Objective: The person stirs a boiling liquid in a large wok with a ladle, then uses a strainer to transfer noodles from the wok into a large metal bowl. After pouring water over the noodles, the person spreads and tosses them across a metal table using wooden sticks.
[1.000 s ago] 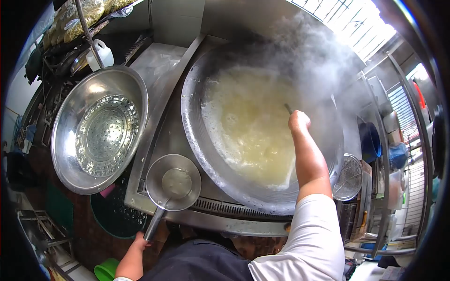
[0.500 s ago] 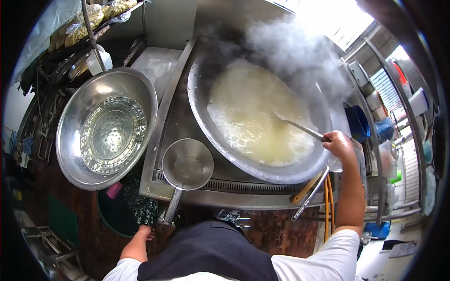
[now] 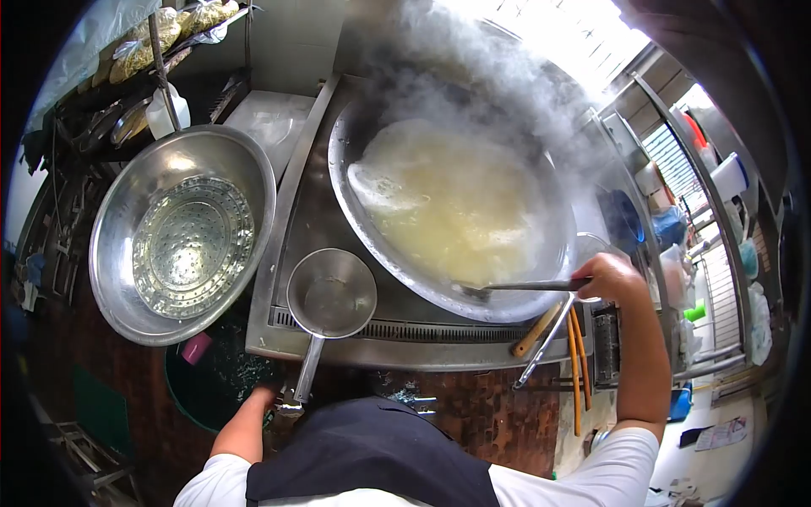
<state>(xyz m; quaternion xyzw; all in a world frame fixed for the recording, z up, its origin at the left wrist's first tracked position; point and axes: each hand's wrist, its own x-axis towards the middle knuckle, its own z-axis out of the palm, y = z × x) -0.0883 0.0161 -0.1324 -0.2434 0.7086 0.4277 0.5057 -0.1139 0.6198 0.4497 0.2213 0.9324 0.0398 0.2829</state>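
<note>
My right hand is closed around the dark handle of a long metal utensil. The utensil lies nearly level across the near right of a big steaming wok, its head at the edge of the cloudy, pale yellow liquid and partly hidden. Down at the left, my left hand is beside the handle end of a metal dipper and above a dark green tub; its fingers are mostly hidden. The dipper's round bowl rests on the stove, left of the wok.
A large steel basin with a perforated bottom stands at the left. A wooden-handled tool and a metal rod lean at the stove's front edge. Shelving lines the right. Steam drifts over the wok's far side.
My right hand has brought the utensil's head from mid-liquid toward the wok's near edge, swinging it level. My left hand has risen slightly toward the dipper's handle end. The view has shifted slightly.
</note>
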